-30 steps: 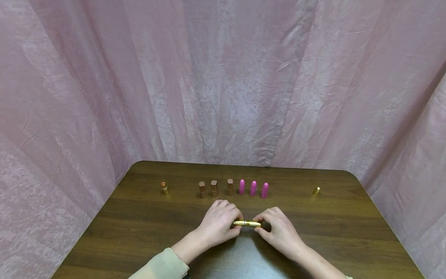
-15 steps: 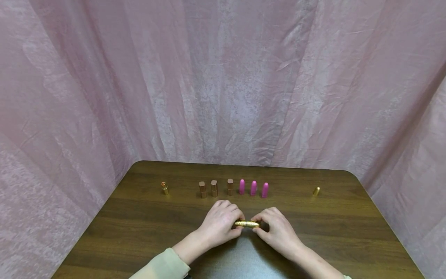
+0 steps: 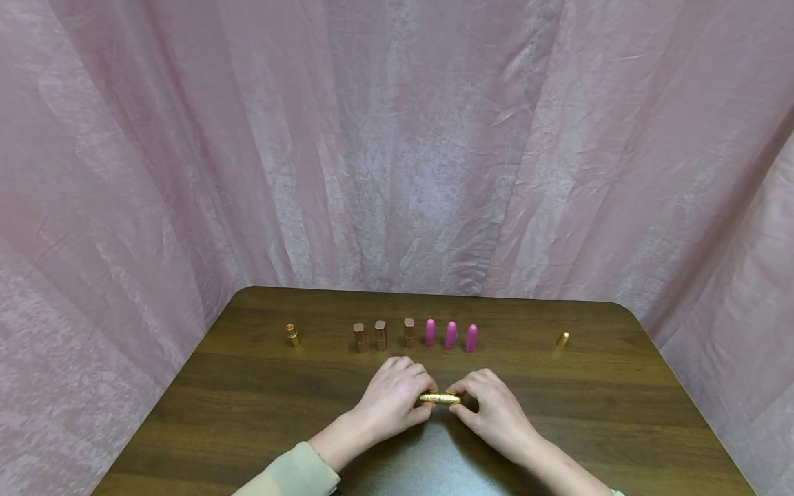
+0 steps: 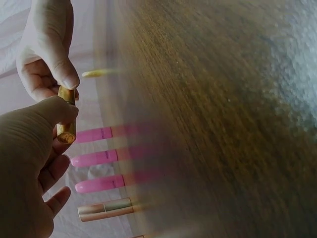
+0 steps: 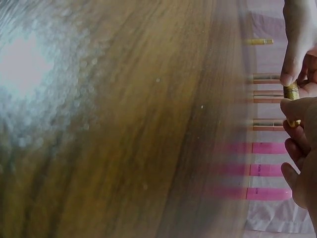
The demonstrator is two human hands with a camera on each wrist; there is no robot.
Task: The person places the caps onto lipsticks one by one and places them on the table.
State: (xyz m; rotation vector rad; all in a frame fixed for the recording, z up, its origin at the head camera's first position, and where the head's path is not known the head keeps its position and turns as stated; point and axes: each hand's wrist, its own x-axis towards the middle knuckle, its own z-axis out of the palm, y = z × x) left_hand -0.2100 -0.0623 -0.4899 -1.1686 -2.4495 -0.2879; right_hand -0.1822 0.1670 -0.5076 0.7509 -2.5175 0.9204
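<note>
A gold lipstick tube (image 3: 441,398) lies level between both hands, over the near middle of the table. My left hand (image 3: 395,396) pinches its left end between thumb and fingers. Its right end is gripped the same way by my right hand (image 3: 494,412). In the left wrist view the tube's round end (image 4: 67,138) peeks out below the left thumb. The right wrist view shows a thin seam on the tube (image 5: 291,90) between the two thumbs. The fingers hide both ends in the head view.
Behind the hands stands a row of rose-gold lipsticks (image 3: 381,335) and pink bullet-shaped lipsticks (image 3: 451,335). A gold tube (image 3: 293,335) stands at the far left, a small gold piece (image 3: 563,339) at the far right. Pink curtains (image 3: 397,151) surround the wooden table (image 3: 248,413).
The hands have come slightly closer together, and the gold tube looks shorter, its two parts pushed together. Since half a second ago almost nothing has moved.
</note>
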